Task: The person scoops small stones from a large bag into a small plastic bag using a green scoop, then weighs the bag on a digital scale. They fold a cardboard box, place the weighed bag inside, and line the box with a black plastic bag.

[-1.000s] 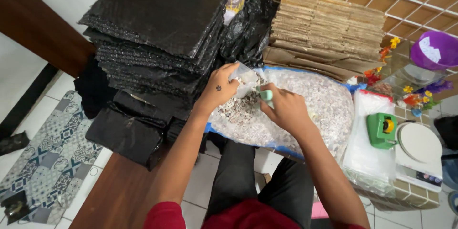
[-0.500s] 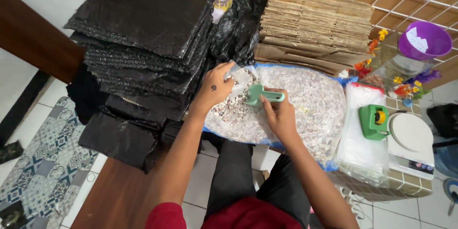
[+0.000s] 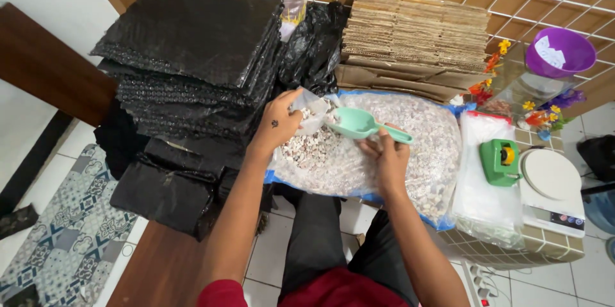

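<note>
Both my arms bare from the shoulder down; no watch, rings or gloves. Short red sleeves, the edge of one showing at my left upper arm. Small dark mark on the back of my left hand (image 3: 280, 122) (tattoo or ink, too small to tell). Right hand (image 3: 387, 161) unmarked. Dark grey trousers over my legs below.

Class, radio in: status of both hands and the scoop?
Left hand holds small clear bag. Right hand grips green scoop, touching bag mouth. Nothing blocking.
</note>
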